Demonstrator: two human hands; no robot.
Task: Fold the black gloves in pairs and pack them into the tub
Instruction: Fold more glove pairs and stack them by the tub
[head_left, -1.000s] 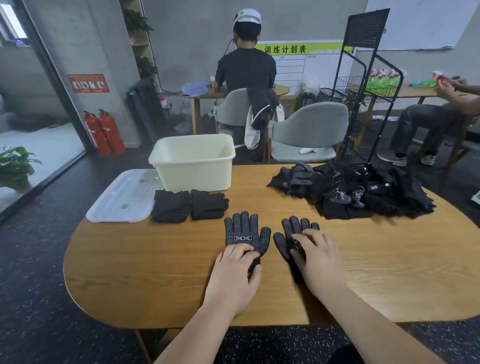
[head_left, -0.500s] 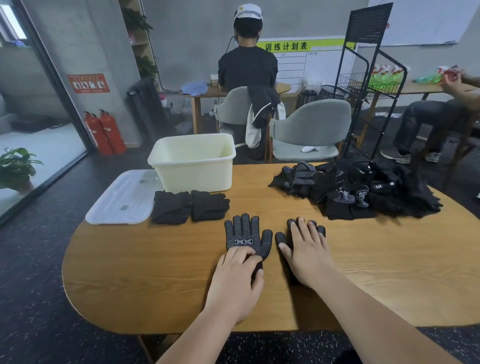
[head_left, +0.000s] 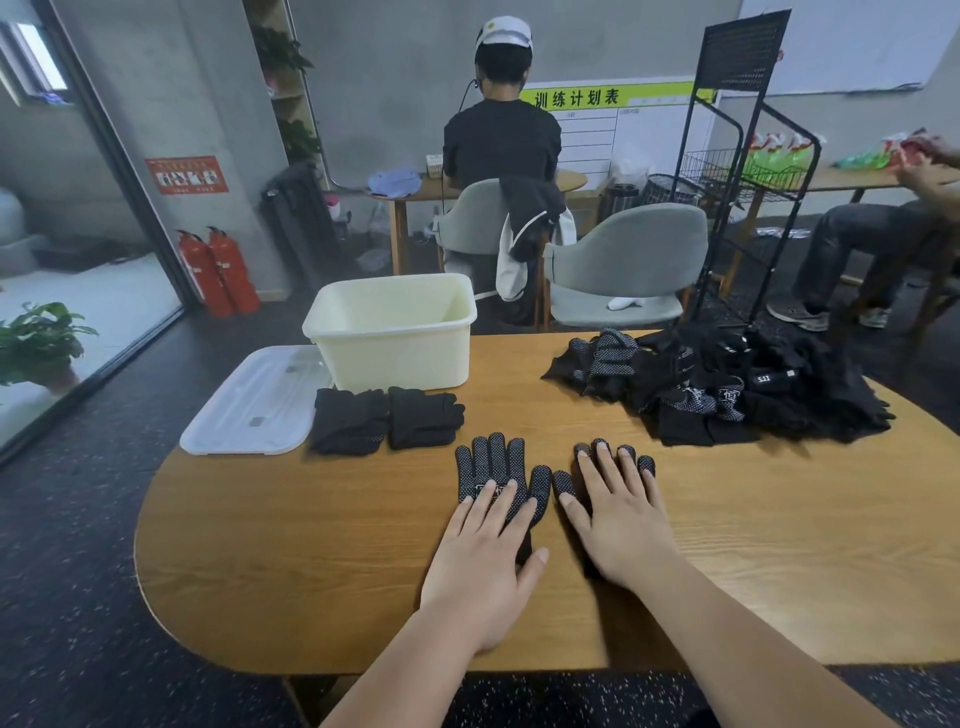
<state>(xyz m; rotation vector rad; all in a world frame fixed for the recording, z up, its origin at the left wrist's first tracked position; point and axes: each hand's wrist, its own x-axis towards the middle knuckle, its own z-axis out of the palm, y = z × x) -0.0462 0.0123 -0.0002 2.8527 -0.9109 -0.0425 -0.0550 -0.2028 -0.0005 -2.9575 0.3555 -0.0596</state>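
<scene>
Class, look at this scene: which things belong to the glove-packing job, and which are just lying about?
Job: left hand, right hand, left glove, right glove, folded gloves, glove pile, tub, lid.

Lying about: chairs, jacket, wire rack, fire extinguishers, plant.

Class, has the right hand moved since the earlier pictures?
Yes. The right hand slid forward along the black dotted glove under it; its fingers now cover the glove's fingers.
</scene>
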